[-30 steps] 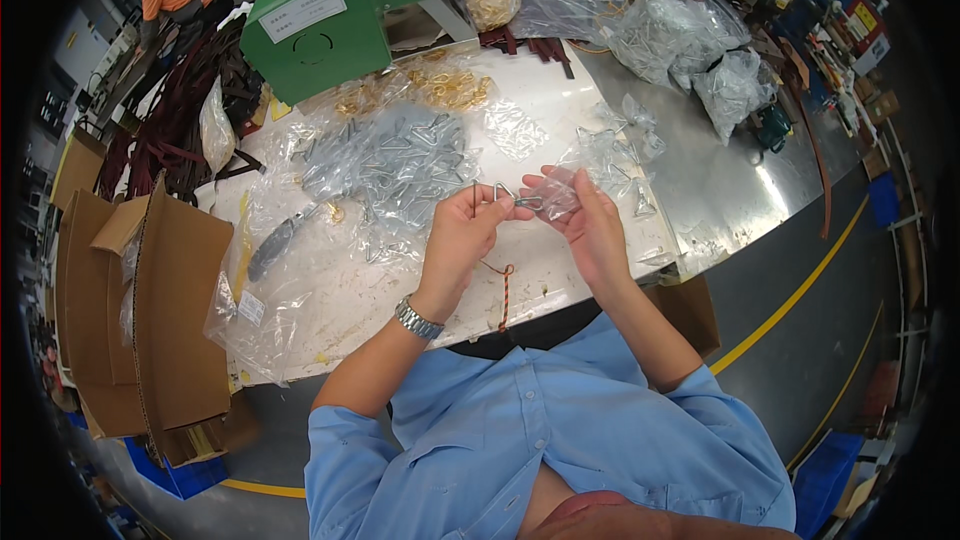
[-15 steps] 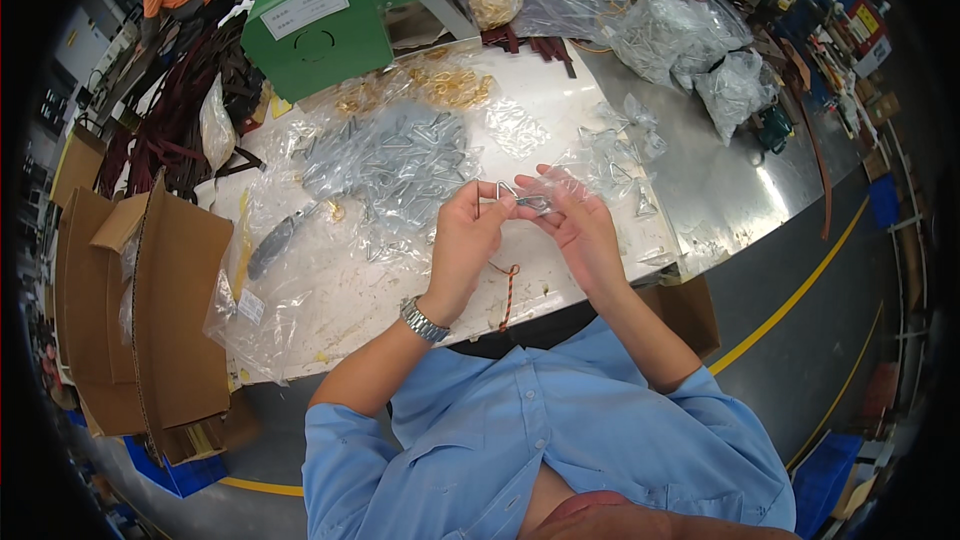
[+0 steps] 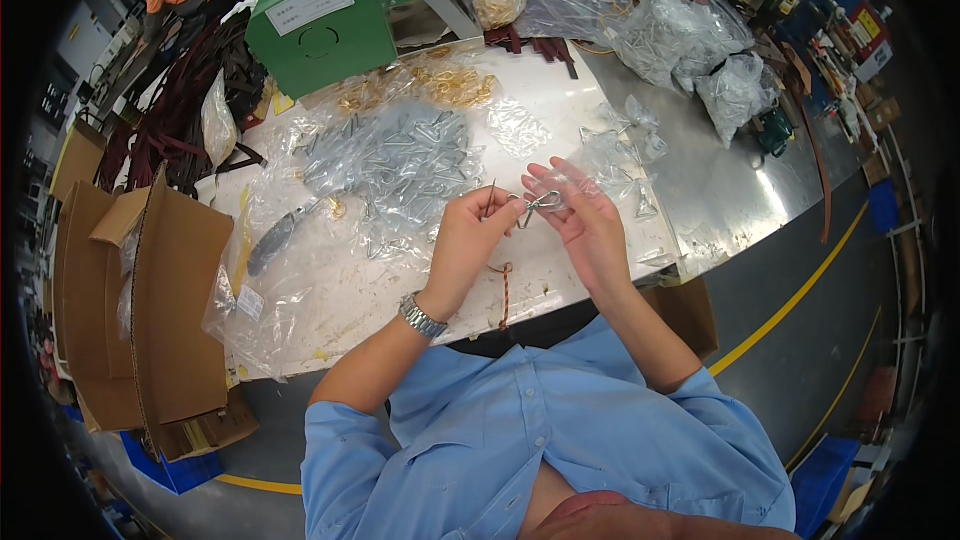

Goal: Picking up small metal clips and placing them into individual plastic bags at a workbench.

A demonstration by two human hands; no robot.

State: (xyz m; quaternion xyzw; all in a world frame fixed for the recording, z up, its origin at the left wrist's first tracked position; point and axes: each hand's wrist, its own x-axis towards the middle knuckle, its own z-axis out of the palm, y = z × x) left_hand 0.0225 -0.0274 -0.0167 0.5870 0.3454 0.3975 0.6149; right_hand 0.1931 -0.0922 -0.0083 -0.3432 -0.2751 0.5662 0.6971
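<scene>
Clear bag gone from right hand point(image 3: 590, 225); metal clip point(image 3: 540, 204) exposed.

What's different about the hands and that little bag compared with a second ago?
Little has moved. The right hand held a small clear bag up by its fingertips a second ago; now the bag lies flatter against its fingers, with a small metal piece showing between both hands. The left hand stays close, pinching there. The pile of metal parts on the table looks unchanged.

Bright, even overhead light. Strong glare on bare metal table point(image 3: 740, 200), right of the green machine point(image 3: 330, 25). Soft shadows beneath the table edge. Heavy fisheye bending, black vignette at corners. Centre sharp; rim smeared.
</scene>
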